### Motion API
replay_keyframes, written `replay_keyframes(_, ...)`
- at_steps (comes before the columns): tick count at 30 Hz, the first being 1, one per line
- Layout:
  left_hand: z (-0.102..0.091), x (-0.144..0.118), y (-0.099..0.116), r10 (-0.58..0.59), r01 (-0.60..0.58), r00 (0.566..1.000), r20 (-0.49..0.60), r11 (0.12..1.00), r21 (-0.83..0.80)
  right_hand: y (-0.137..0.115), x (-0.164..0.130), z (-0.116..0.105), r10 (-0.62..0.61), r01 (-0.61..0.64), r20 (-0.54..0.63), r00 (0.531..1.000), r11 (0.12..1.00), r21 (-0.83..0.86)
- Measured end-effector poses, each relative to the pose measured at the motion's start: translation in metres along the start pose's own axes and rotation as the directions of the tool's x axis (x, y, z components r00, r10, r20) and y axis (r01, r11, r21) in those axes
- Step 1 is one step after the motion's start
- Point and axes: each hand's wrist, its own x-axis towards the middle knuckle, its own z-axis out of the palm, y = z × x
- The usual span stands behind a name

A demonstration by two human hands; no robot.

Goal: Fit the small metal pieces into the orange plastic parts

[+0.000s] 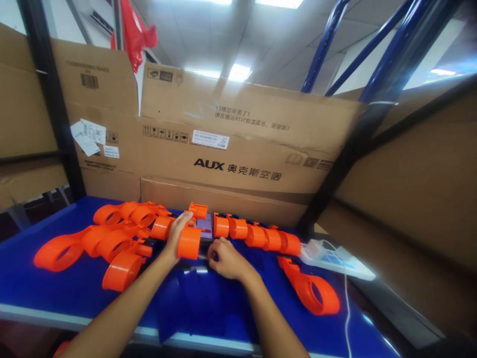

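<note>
My left hand (176,237) is closed around an orange ring-shaped plastic part (189,243), held above the middle of the blue table. Just right of it, my right hand (226,259) has its fingers curled into a pinch. What it holds, if anything, is hidden. Behind my hands lies a flat device with a lit screen (204,226), partly covered by the left hand and the orange parts. Below both hands are dark blue flat pieces (194,303) with small shiny ends. Another orange part (198,210) shows beyond my left fingers.
Several orange ring parts (124,270) lie on the left, and a row of them (256,235) runs to the right of the screen. A single orange part (316,293) lies at the right, by a white power strip (337,259) with a cable. Cardboard (238,164) walls the back.
</note>
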Motion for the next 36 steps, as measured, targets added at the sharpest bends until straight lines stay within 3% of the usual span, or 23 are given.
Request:
replay_keyframes(8,0.003,-0.006,0.004,-0.037,0.037,0.998,0.046,0.999,-0.002,0.003,0.000,-0.003,0.027,-0.022,-0.085,0.996,0.998,0.052)
replay_keyframes(13,0.003,-0.006,0.002,-0.049,0.049,0.997,0.055,0.999,0.002,0.005,0.002,-0.005,0.073,-0.046,-0.152,0.986,0.984,0.172)
replay_keyframes(18,0.003,-0.005,0.000,-0.047,0.046,0.997,0.065,0.999,0.013,0.010,0.004,-0.004,0.085,-0.016,-0.248,0.965,0.964,0.267)
replay_keyframes(21,0.004,-0.006,-0.001,-0.043,0.041,0.996,0.079,0.999,0.021,0.014,0.006,-0.003,0.125,0.007,-0.352,0.928,0.937,0.350)
replay_keyframes(23,0.005,-0.007,-0.001,-0.038,0.035,0.995,0.088,0.999,0.035,0.016,0.008,-0.003,0.193,0.038,-0.430,0.882,0.880,0.474)
replay_keyframes(26,0.006,-0.008,-0.002,-0.035,0.029,0.995,0.094,0.997,0.069,0.018,0.011,-0.004,0.317,0.128,-0.492,0.811,0.724,0.678)
replay_keyframes(30,0.008,-0.010,-0.001,-0.018,0.010,0.996,0.082,0.995,0.095,0.019,0.013,-0.010,0.435,0.260,-0.548,0.715,0.562,0.785)
replay_keyframes(33,0.010,-0.013,0.000,-0.017,0.003,0.993,0.113,0.992,0.127,0.018,0.012,-0.013,0.483,0.310,-0.554,0.678,0.495,0.811)
replay_keyframes(36,0.011,-0.016,0.001,-0.019,-0.002,0.988,0.153,0.991,0.133,0.017,0.012,-0.014,0.504,0.312,-0.540,0.674,0.469,0.826)
